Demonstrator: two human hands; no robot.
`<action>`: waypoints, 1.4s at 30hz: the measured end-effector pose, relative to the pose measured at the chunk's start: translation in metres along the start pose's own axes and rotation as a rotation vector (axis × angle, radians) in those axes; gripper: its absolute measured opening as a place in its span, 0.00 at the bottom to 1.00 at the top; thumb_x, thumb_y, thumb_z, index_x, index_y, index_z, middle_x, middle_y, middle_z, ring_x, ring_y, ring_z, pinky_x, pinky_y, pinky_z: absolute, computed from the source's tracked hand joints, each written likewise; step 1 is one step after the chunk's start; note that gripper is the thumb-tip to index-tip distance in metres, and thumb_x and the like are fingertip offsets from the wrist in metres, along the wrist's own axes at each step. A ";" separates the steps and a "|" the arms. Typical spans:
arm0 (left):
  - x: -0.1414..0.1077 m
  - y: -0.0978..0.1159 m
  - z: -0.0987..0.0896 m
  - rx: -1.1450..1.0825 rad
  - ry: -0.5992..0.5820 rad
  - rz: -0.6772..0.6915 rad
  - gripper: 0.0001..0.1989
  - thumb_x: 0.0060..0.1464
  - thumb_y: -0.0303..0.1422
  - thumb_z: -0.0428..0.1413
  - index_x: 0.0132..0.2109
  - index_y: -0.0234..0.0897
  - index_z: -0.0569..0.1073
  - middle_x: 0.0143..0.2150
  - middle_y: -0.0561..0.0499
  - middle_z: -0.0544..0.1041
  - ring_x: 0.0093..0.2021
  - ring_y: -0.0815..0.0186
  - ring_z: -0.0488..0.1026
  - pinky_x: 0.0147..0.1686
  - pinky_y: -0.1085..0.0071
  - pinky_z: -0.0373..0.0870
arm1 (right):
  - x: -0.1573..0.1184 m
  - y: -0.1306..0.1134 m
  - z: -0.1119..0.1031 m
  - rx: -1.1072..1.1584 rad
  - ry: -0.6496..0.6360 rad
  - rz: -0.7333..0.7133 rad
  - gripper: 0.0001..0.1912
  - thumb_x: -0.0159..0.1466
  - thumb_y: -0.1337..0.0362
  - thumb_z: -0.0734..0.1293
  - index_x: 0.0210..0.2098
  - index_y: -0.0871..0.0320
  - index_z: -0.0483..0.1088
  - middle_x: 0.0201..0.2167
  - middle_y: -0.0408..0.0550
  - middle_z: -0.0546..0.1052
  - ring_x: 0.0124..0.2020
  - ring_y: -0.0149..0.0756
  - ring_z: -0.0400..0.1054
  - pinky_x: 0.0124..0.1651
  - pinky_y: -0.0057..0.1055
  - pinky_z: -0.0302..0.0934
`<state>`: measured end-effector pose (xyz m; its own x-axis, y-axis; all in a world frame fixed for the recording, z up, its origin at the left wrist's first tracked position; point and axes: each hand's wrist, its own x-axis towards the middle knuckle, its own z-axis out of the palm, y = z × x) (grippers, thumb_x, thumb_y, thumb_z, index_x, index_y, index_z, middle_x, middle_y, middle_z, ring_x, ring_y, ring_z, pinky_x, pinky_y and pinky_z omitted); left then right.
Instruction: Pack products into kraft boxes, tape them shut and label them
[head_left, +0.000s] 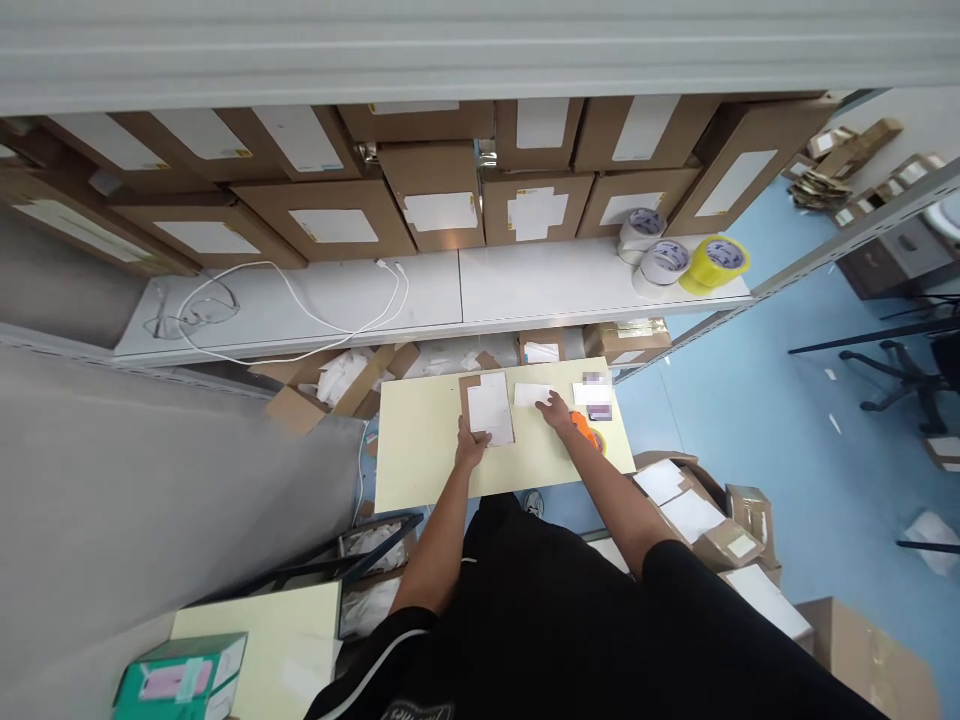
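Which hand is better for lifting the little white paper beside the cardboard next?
Probably the right hand: it's at the little white paper, while the left hand is farther away, holding the brown cardboard.

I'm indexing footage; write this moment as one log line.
left hand: holding white-labelled cardboard | right hand: at white paper slip | nearby: orange tape dispenser

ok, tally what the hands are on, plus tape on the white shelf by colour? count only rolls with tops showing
Cardboard piece with white paper, at left hand: 1
White slip, at right hand: 1
White tape rolls: 2
Yellow tape roll: 1
Total: 5
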<state>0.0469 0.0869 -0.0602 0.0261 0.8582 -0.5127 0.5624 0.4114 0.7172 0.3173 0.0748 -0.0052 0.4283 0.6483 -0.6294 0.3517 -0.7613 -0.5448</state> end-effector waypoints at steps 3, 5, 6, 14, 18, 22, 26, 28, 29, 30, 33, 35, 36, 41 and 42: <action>0.006 -0.007 0.000 0.045 -0.014 -0.047 0.59 0.50 0.43 0.69 0.78 0.37 0.42 0.70 0.32 0.68 0.67 0.50 0.71 0.61 0.58 0.71 | 0.028 -0.004 0.003 -0.085 0.020 0.116 0.36 0.68 0.52 0.69 0.70 0.63 0.61 0.61 0.64 0.76 0.60 0.46 0.75 0.55 0.35 0.69; 0.008 -0.011 0.001 0.053 -0.018 -0.058 0.59 0.50 0.44 0.69 0.78 0.37 0.42 0.70 0.30 0.67 0.66 0.49 0.71 0.61 0.58 0.71 | 0.045 -0.005 0.008 -0.109 0.030 0.174 0.34 0.68 0.50 0.69 0.66 0.65 0.65 0.59 0.66 0.77 0.58 0.49 0.75 0.54 0.37 0.70; 0.009 -0.013 0.002 0.055 -0.021 -0.060 0.59 0.50 0.44 0.68 0.78 0.37 0.42 0.70 0.30 0.67 0.66 0.48 0.72 0.61 0.57 0.71 | 0.051 -0.006 0.012 -0.117 0.038 0.198 0.35 0.68 0.48 0.69 0.65 0.67 0.65 0.59 0.69 0.76 0.59 0.51 0.74 0.55 0.38 0.70; 0.009 -0.020 0.001 0.077 -0.061 -0.059 0.56 0.54 0.45 0.66 0.78 0.38 0.42 0.72 0.29 0.63 0.67 0.46 0.70 0.61 0.56 0.71 | 0.070 -0.005 0.038 -0.212 0.164 0.310 0.39 0.64 0.51 0.74 0.66 0.64 0.60 0.62 0.69 0.72 0.64 0.53 0.68 0.60 0.41 0.66; 0.009 -0.018 -0.001 0.091 -0.071 -0.056 0.57 0.54 0.45 0.66 0.78 0.38 0.42 0.72 0.30 0.64 0.66 0.46 0.71 0.60 0.56 0.71 | 0.071 -0.001 0.028 -0.278 0.207 0.204 0.25 0.68 0.60 0.69 0.61 0.61 0.65 0.57 0.63 0.76 0.58 0.47 0.73 0.53 0.35 0.67; 0.008 -0.014 -0.004 0.101 -0.079 -0.052 0.57 0.54 0.45 0.66 0.78 0.39 0.40 0.71 0.31 0.65 0.67 0.47 0.70 0.60 0.56 0.71 | 0.071 -0.001 0.008 -0.357 0.184 0.109 0.12 0.70 0.64 0.65 0.53 0.58 0.72 0.48 0.56 0.81 0.49 0.42 0.76 0.46 0.30 0.64; 0.005 -0.006 -0.008 0.135 -0.110 -0.056 0.55 0.58 0.45 0.63 0.78 0.38 0.37 0.74 0.32 0.61 0.70 0.49 0.66 0.63 0.56 0.68 | 0.062 -0.007 -0.009 -0.418 0.205 -0.002 0.10 0.70 0.63 0.67 0.49 0.56 0.74 0.43 0.54 0.82 0.44 0.43 0.76 0.40 0.29 0.59; 0.002 -0.001 -0.011 0.156 -0.133 -0.070 0.55 0.60 0.45 0.61 0.79 0.38 0.35 0.76 0.32 0.58 0.72 0.48 0.64 0.65 0.55 0.67 | 0.054 -0.008 -0.017 -0.439 0.216 -0.065 0.08 0.70 0.61 0.68 0.46 0.56 0.75 0.41 0.55 0.82 0.42 0.44 0.75 0.38 0.30 0.56; 0.000 0.003 -0.012 0.182 -0.131 -0.081 0.55 0.59 0.45 0.61 0.79 0.38 0.35 0.77 0.31 0.56 0.73 0.46 0.62 0.66 0.52 0.66 | 0.049 -0.008 -0.021 -0.440 0.214 -0.100 0.07 0.71 0.60 0.68 0.44 0.56 0.76 0.40 0.55 0.82 0.41 0.44 0.75 0.37 0.30 0.55; -0.002 0.008 -0.014 0.223 -0.116 -0.087 0.55 0.59 0.46 0.62 0.79 0.39 0.36 0.78 0.31 0.54 0.74 0.43 0.59 0.67 0.49 0.65 | 0.044 -0.007 -0.025 -0.433 0.214 -0.136 0.07 0.71 0.60 0.67 0.41 0.56 0.76 0.39 0.54 0.82 0.40 0.43 0.75 0.37 0.30 0.53; -0.006 0.031 -0.016 0.388 0.008 0.014 0.52 0.58 0.42 0.63 0.79 0.42 0.42 0.81 0.36 0.44 0.79 0.36 0.44 0.70 0.39 0.57 | 0.028 0.000 -0.036 -0.395 0.245 -0.213 0.09 0.71 0.60 0.67 0.36 0.56 0.74 0.35 0.53 0.81 0.37 0.42 0.73 0.35 0.30 0.51; -0.005 0.055 -0.014 0.438 0.069 0.211 0.45 0.61 0.37 0.60 0.79 0.42 0.49 0.81 0.40 0.45 0.80 0.40 0.38 0.73 0.40 0.52 | 0.018 0.006 -0.042 -0.357 0.267 -0.244 0.09 0.70 0.61 0.67 0.33 0.56 0.73 0.31 0.51 0.80 0.34 0.41 0.71 0.35 0.30 0.50; -0.003 0.070 -0.011 0.429 0.072 0.327 0.40 0.63 0.36 0.57 0.78 0.42 0.52 0.81 0.42 0.48 0.80 0.43 0.40 0.74 0.43 0.52 | 0.012 0.009 -0.045 -0.331 0.269 -0.261 0.09 0.70 0.61 0.67 0.33 0.55 0.73 0.30 0.50 0.79 0.32 0.41 0.70 0.34 0.30 0.50; 0.012 0.146 0.015 0.341 -0.196 0.749 0.27 0.64 0.34 0.58 0.69 0.44 0.70 0.71 0.46 0.69 0.72 0.54 0.64 0.70 0.55 0.64 | -0.012 0.015 -0.052 -0.198 0.286 -0.354 0.06 0.66 0.61 0.69 0.33 0.54 0.72 0.27 0.46 0.76 0.30 0.41 0.67 0.33 0.30 0.50; 0.013 0.157 0.021 0.345 -0.226 0.809 0.23 0.63 0.33 0.60 0.65 0.44 0.75 0.68 0.46 0.74 0.70 0.54 0.66 0.68 0.55 0.66 | -0.016 0.014 -0.052 -0.178 0.301 -0.361 0.05 0.65 0.61 0.70 0.34 0.54 0.72 0.27 0.47 0.77 0.30 0.41 0.68 0.34 0.30 0.51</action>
<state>0.1530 0.1567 0.0362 0.6614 0.7497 -0.0205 0.5176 -0.4366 0.7359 0.3589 0.0526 0.0262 0.4648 0.8585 -0.2167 0.6471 -0.4964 -0.5787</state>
